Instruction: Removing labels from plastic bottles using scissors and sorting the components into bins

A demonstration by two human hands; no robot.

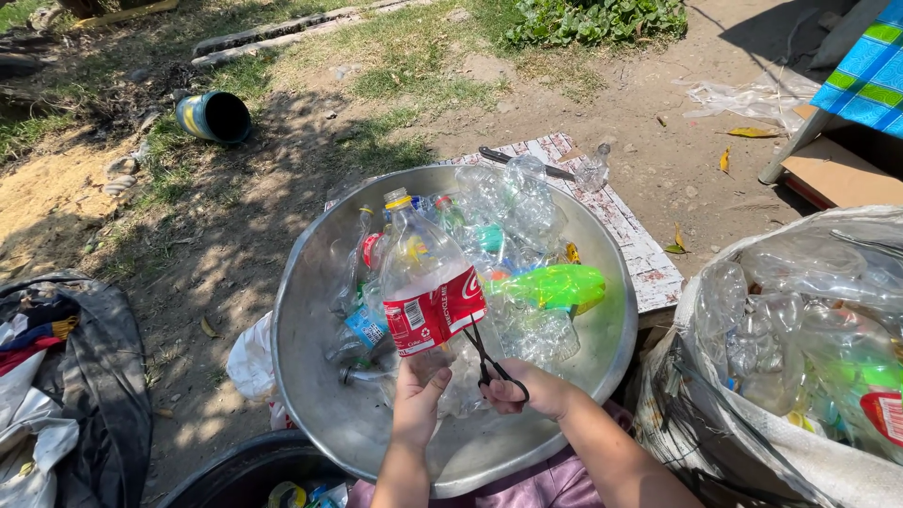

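My left hand [419,390] grips the bottom of a clear plastic bottle [423,273] with a red label and holds it upright over a big metal basin [320,395]. My right hand [531,388] holds black scissors [489,362]. Their blades point up at the lower edge of the red label. Several empty plastic bottles lie in the basin behind, among them a bright green bottle [550,285].
A large clear sack [809,329] of crushed bottles stands at the right. A white worn board [640,249] with a knife [522,162] lies beyond the basin. A dark bag with cloth [66,386] lies left, a blue-yellow can [214,116] on the ground, a black tub [245,475] near me.
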